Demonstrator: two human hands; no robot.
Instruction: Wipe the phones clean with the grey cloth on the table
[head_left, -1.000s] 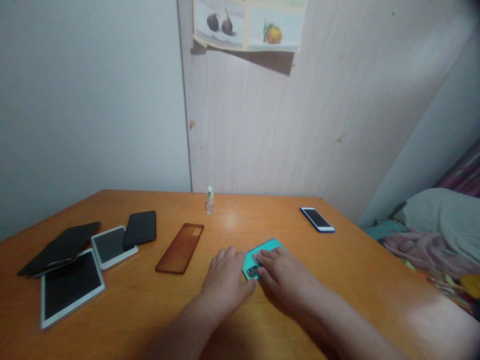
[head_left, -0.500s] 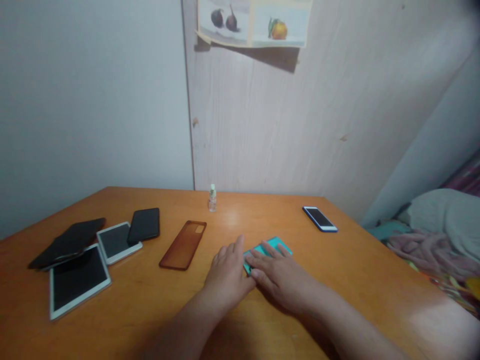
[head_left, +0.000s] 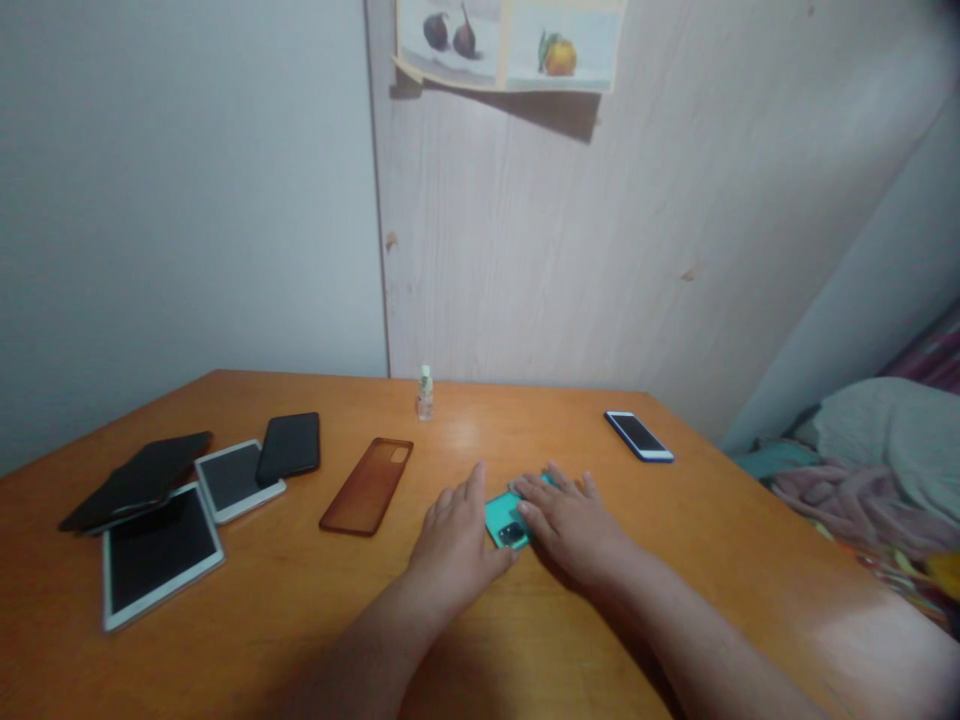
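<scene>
A turquoise smartphone point(head_left: 501, 513) lies back side up on the table, its dark camera block at the near left corner. My left hand point(head_left: 452, 535) stands at the phone's left end, fingers stretched upward and the thumb reaching along the near edge. Spread flat over the phone's right part is my right hand point(head_left: 574, 520), which hides that part of it. A small pale bit shows by its fingertips, too small to name. Left of my hands a brown translucent phone case point(head_left: 367, 488) rests on the table.
At the left are a black folded cover point(head_left: 142, 480), two white tablets point(head_left: 163, 552) and a black phone point(head_left: 290, 447). A small clear bottle point(head_left: 426, 397) stands at the back. A blue-cased phone point(head_left: 639, 436) lies at the right of the wooden table point(head_left: 735, 600).
My right hand has slid slightly right and turned across the phone, uncovering its camera block and left part. My left hand has barely moved.
</scene>
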